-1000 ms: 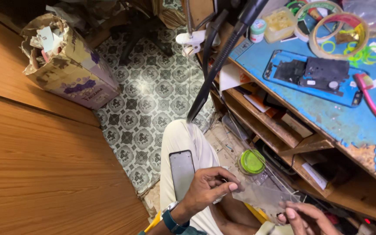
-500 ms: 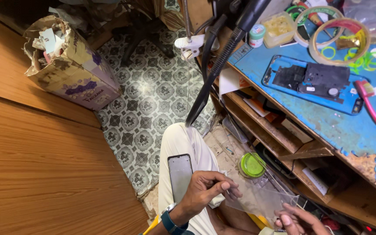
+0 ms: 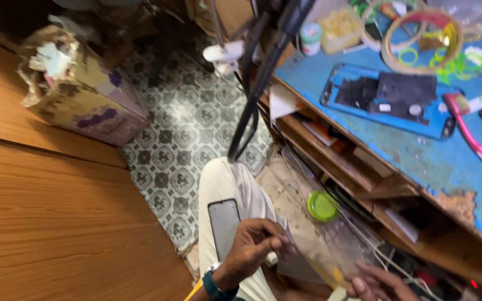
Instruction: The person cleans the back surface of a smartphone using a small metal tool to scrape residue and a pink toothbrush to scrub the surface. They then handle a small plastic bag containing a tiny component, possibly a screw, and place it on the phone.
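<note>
In the upper left of the frame a torn cardboard box (image 3: 76, 92) stands on the patterned tile floor (image 3: 191, 145), beside a wooden panel (image 3: 57, 223) that fills the lower left. Near the bottom centre a dark phone (image 3: 224, 226) lies on the person's thigh, which is in light trousers. Just to the right of it the left hand (image 3: 258, 245) closes its grip on the edge of a clear plastic sheet (image 3: 330, 253), with thumb and fingers pinched together. The sheet is in the lower middle of the frame, between both hands. At the bottom edge, right of centre, the right hand (image 3: 377, 284) touches the lower side of the sheet; I cannot tell if its grip is closed, because the picture cuts it. Above the sheet is a green round lid (image 3: 322, 205). In the upper right the blue surface (image 3: 419, 161) carries an opened phone frame (image 3: 389, 100) and a pink toothbrush (image 3: 478, 142).
</note>
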